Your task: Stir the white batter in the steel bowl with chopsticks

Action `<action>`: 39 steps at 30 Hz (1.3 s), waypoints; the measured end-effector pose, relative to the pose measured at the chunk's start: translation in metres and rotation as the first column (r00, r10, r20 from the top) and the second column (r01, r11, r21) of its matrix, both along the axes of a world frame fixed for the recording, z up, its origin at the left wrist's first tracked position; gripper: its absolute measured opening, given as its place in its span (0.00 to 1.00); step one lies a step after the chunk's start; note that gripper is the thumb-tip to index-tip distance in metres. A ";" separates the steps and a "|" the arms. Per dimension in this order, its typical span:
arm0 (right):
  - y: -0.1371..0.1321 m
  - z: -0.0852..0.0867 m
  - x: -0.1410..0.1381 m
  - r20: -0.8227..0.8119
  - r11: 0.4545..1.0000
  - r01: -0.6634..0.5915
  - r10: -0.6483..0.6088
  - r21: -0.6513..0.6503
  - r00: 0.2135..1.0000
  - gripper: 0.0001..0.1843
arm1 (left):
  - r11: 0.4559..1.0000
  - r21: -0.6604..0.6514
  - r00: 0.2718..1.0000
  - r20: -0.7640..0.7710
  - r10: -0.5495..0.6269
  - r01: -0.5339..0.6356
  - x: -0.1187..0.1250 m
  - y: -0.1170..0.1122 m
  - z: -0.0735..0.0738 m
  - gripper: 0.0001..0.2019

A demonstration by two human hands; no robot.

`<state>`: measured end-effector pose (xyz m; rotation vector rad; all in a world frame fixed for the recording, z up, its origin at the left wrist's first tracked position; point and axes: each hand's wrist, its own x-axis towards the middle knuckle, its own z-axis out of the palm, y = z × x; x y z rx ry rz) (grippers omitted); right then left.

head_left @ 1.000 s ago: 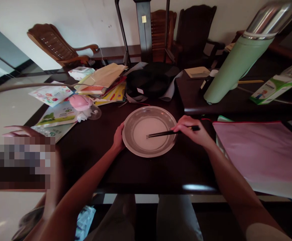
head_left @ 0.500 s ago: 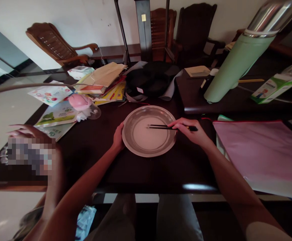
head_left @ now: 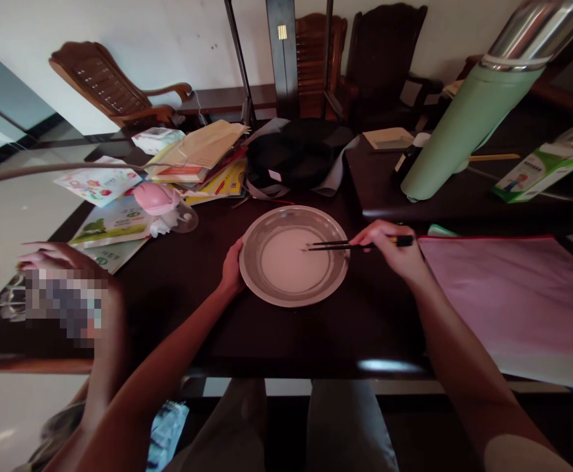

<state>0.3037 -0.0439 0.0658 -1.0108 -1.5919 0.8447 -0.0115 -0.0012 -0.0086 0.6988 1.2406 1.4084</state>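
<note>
A round metal bowl (head_left: 257, 284) stands on the dark table, with a milky white liquid (head_left: 291, 265) in its bottom. My left hand (head_left: 232, 265) grips the bowl's left rim, thumb on the near side and fingers hidden behind its outer wall. In my right hand (head_left: 389, 246), just beyond the right rim, is a pair of black chopsticks (head_left: 333, 246). They lie nearly level over the bowl, pale tips pointing left above the liquid. I cannot tell whether the tips touch it.
Another person's hand (head_left: 58, 255) is at the table's left end. A pink-lidded cup (head_left: 161, 203), papers and books (head_left: 208, 154) lie at back left. Behind the bowl sits a black round object (head_left: 291, 157). A green thermos (head_left: 473, 124) and a pink folder (head_left: 513, 288) are at right.
My right hand has moved to the right, drawing the chopsticks with it, so their tips sit nearer the bowl's right side. My left hand stays on the rim.
</note>
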 end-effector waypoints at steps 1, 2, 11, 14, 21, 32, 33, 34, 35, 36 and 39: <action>-0.001 0.001 0.004 -0.046 1.000 0.024 -0.024 0.006 0.999 0.21 | 1.000 -0.001 1.000 0.001 0.003 -0.003 0.000 0.000 0.000 0.12; -0.001 0.002 0.005 -0.071 1.000 0.017 -0.017 -0.002 0.997 0.23 | 1.000 -0.002 1.000 0.004 -0.002 0.002 0.001 0.000 0.000 0.11; -0.001 -0.002 -0.007 0.088 0.996 -0.086 0.086 -0.004 0.992 0.10 | 0.999 -0.013 0.999 0.010 -0.033 0.033 0.000 0.000 0.000 0.12; -0.001 0.003 0.005 -0.009 1.000 0.010 -0.010 -0.021 1.000 0.21 | 1.000 -0.002 1.000 0.000 -0.027 0.027 0.000 0.000 0.000 0.14; -0.001 0.002 -0.012 0.168 0.988 -0.155 0.156 -0.019 0.973 0.10 | 1.000 -0.016 0.999 0.024 -0.022 0.022 -0.002 0.001 -0.004 0.12; -0.001 0.001 -0.010 0.220 0.973 -0.228 0.230 -0.037 0.948 0.08 | 1.000 -0.013 1.000 0.003 0.021 -0.021 0.003 -0.003 0.008 0.09; 0.001 0.000 -0.010 0.238 0.978 -0.208 0.200 0.007 0.951 0.07 | 1.000 -0.012 1.000 0.000 0.020 -0.020 0.004 -0.003 0.009 0.09; 0.002 0.000 -0.008 0.251 0.986 -0.158 0.143 0.044 0.958 0.07 | 1.000 -0.013 1.000 -0.001 0.020 -0.020 0.004 -0.003 0.009 0.09; 0.003 0.001 -0.003 0.261 0.993 -0.091 0.070 0.070 0.963 0.07 | 1.000 -0.015 1.000 0.000 0.019 -0.019 0.004 -0.003 0.009 0.10; 0.003 0.003 0.003 0.268 0.996 -0.020 -0.004 0.086 0.963 0.09 | 1.000 -0.016 1.000 0.002 0.016 -0.016 0.004 -0.003 0.009 0.10; 0.001 0.011 0.017 0.273 0.997 0.053 -0.067 0.056 0.960 0.17 | 1.000 -0.016 1.000 0.004 0.005 -0.005 0.003 -0.002 0.007 0.11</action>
